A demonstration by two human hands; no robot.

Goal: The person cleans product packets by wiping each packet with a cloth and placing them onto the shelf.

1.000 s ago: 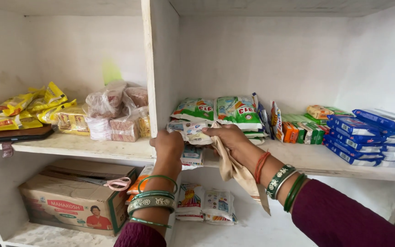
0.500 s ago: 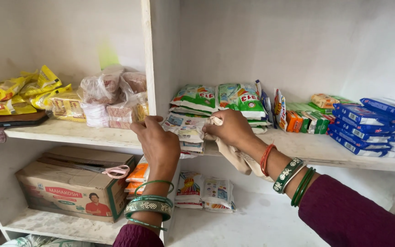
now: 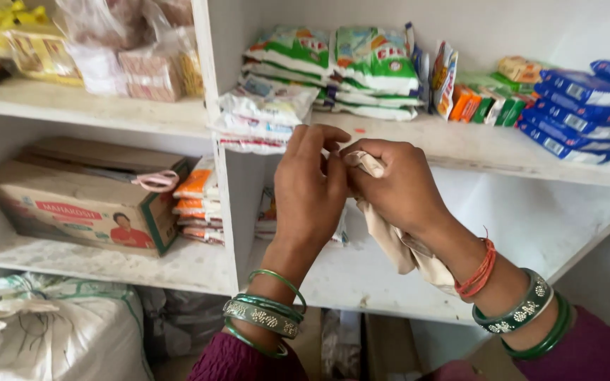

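2 hands: right hand [image 3: 397, 187] clutches limp beige cloth [image 3: 397, 243]; left hand [image 3: 310, 187] touching.

soft, even daylight; faint shadows under the shelves, slight blur at the edges.

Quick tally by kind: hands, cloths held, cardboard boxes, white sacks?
Hands: 2, left hand and right hand
Beige cloth, held by the right hand: 1
Cardboard box: 1
White sack: 1
Total: 5
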